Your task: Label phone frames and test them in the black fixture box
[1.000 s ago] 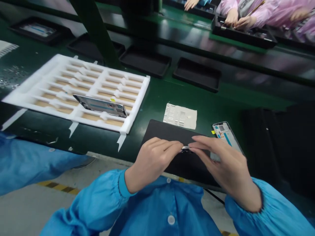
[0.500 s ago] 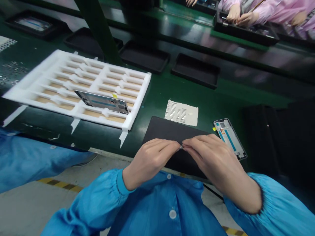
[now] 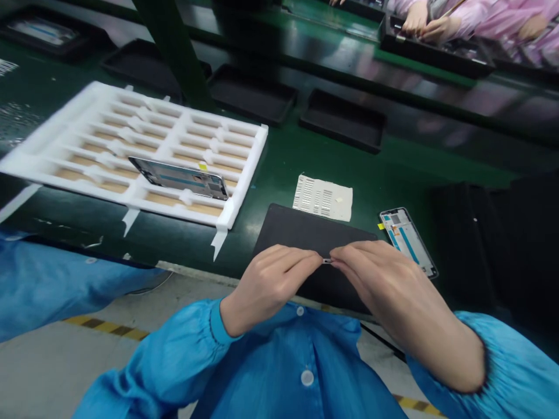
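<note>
Between the fingertips of both hands is a tiny silvery piece (image 3: 326, 261), too small to name, held over a black mat (image 3: 305, 226). My left hand (image 3: 275, 276) pinches its left end, and my right hand (image 3: 378, 273) pinches the other end. Just beyond the mat lies a whitish sheet (image 3: 323, 198) with rows of small silvery strips. To the right of my right hand a phone frame (image 3: 408, 240) with blue strips and a yellow tab lies on the green table.
A white foam rack (image 3: 144, 151) at the left holds one phone frame (image 3: 179, 177) tilted on its long edge. Black trays (image 3: 343, 120) line the back, behind a green post (image 3: 174, 52). A co-worker's hands (image 3: 425, 23) work over a black box at the far right.
My right hand has shifted slightly right, and a bit more of the silvery piece shows between my fingertips. The view has also shifted a little.
</note>
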`<state>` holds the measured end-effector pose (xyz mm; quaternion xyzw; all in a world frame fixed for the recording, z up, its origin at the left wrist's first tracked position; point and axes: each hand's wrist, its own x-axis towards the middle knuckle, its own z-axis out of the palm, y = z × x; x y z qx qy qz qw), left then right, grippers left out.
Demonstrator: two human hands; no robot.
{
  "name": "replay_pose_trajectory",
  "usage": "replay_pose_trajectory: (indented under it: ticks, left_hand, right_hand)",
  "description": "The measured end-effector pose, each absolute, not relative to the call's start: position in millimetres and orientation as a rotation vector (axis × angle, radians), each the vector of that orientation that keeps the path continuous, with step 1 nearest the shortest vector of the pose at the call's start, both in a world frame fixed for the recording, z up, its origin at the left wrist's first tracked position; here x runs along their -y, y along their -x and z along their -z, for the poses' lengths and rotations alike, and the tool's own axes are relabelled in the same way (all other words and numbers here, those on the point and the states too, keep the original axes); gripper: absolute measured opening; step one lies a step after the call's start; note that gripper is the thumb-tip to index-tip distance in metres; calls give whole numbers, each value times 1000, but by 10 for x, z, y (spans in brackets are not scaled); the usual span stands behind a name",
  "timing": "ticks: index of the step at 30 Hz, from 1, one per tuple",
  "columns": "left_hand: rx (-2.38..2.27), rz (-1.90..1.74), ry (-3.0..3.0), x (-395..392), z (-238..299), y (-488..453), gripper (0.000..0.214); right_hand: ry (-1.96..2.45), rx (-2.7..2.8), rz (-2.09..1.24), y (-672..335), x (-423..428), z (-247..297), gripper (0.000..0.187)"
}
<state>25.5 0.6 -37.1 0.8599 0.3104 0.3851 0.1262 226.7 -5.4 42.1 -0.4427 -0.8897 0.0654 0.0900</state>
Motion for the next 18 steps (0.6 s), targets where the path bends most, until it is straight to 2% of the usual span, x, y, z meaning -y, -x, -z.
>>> replay_pose_trajectory:
  ticks: [10,15,18]
  left_hand:
    - [-918,-1152,-2538,-8,379,-278,18]
    - [-941,-1176,-2591,-12,371,-286,18]
    - [-931,-1161,-2649,-22,355,-286,20]
  right_hand:
    - [1218,2822,58,-2079,-20,-526,31]
    - [1248,2650,-145,-2231,97,-340,25]
    - [1257,2461,-150,-2348,231,-147,34]
